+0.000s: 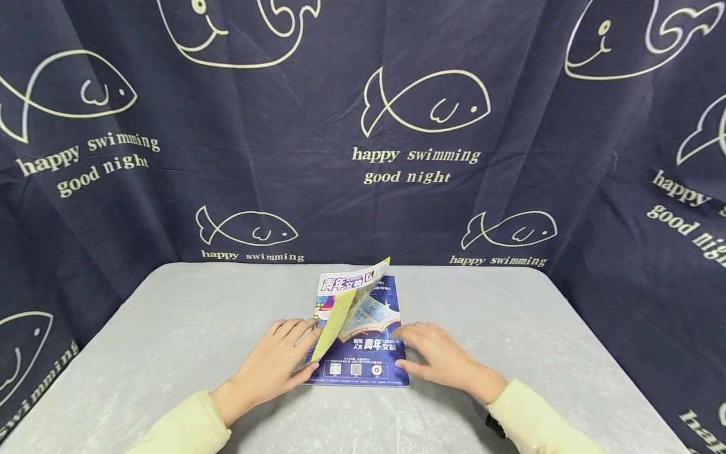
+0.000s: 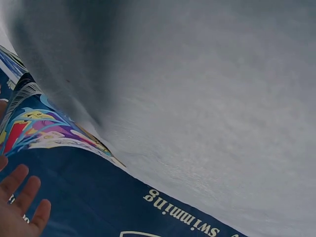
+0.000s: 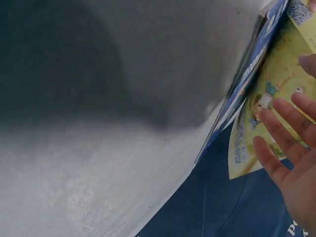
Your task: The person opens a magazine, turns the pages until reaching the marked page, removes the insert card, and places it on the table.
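A dark blue magazine (image 1: pixel 391 372) with a picture of an open book lies on the table. Over its left part a cover leaf (image 1: pixel 336 321) stands raised and bent, white with a purple title outside and yellow inside. My left hand (image 1: pixel 278 359) is at the magazine's left edge, thumb by the leaf's lower corner. In the left wrist view its fingers (image 2: pixel 28 195) are spread beside the colourful, curved cover (image 2: pixel 44 123). Along the right edge lies my right hand (image 1: pixel 439 356), fingertips over the border. The right wrist view shows its straight fingers (image 3: pixel 284 123) before the yellow page (image 3: pixel 281 64).
The magazine rests on a grey-white table (image 1: pixel 198 315). Behind and at both sides hangs a dark blue curtain (image 1: pixel 329 189) with fish drawings and lettering. A small black object (image 1: pixel 495 425) shows beneath the right sleeve (image 1: pixel 539 416).
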`<control>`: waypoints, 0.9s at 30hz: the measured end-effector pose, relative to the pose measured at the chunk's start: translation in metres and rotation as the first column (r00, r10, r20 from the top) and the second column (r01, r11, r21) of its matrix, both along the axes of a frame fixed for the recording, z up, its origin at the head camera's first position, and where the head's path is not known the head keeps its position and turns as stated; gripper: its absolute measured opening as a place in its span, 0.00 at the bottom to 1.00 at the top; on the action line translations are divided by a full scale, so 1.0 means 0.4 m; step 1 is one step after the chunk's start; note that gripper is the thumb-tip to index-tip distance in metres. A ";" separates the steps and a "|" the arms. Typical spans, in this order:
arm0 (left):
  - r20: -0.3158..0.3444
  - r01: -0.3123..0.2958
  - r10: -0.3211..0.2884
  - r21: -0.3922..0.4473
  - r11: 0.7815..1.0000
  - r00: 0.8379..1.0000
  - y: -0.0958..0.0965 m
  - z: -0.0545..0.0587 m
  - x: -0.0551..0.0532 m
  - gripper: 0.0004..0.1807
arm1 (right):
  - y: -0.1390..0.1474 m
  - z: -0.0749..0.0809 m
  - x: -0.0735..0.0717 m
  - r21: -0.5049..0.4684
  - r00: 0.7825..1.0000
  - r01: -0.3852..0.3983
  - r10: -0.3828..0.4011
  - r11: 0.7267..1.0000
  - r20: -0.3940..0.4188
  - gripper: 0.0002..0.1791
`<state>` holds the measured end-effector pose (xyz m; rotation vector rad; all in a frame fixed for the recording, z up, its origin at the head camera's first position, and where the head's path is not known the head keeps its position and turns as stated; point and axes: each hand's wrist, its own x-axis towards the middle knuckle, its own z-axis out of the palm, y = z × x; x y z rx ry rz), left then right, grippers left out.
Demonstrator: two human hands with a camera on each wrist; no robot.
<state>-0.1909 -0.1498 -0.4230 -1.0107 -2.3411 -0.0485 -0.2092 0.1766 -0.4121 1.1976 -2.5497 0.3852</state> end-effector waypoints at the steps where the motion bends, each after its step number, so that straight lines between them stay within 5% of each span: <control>1: -0.001 -0.001 0.001 0.009 1.000 1.000 -0.002 0.001 0.001 0.34 | 0.000 -0.002 0.001 0.012 1.000 0.001 -0.001 1.000 0.001 0.24; 20: -0.039 -0.106 0.111 0.109 0.988 0.993 -0.015 0.005 0.020 0.51 | -0.005 -0.021 0.010 0.097 0.999 -0.003 -0.001 0.995 0.046 0.26; 27: -0.110 -0.076 0.099 0.194 0.978 0.989 -0.021 -0.004 0.020 0.57 | -0.007 -0.020 0.014 0.136 0.995 -0.002 -0.012 0.991 0.096 0.29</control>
